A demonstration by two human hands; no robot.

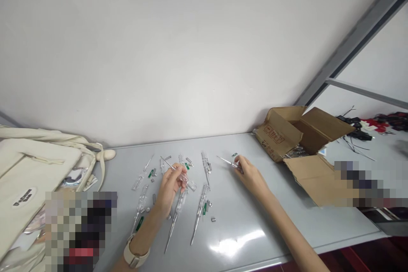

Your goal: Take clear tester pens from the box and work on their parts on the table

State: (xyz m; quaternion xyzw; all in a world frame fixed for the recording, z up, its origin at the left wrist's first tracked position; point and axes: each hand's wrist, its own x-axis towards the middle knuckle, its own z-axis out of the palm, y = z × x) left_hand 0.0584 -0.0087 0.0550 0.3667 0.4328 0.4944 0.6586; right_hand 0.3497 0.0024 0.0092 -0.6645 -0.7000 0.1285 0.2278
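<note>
My left hand is closed around a clear-handled screwdriver, its thin metal shaft pointing up and left. On the right, my right hand grips another screwdriver, whose shaft points left just above the table. Several similar clear screwdrivers lie about my left hand, among them one at the lower middle and one upright in view above it. Small green strips, metal springs and short metal cylinders lie between them. A lone green strip rests just beyond my right hand.
An open cardboard box with clear pieces inside stands at the right, one flap folded toward me. A cream bag covers the left side. The grey table meets a white wall; black and red items lie beyond a metal frame.
</note>
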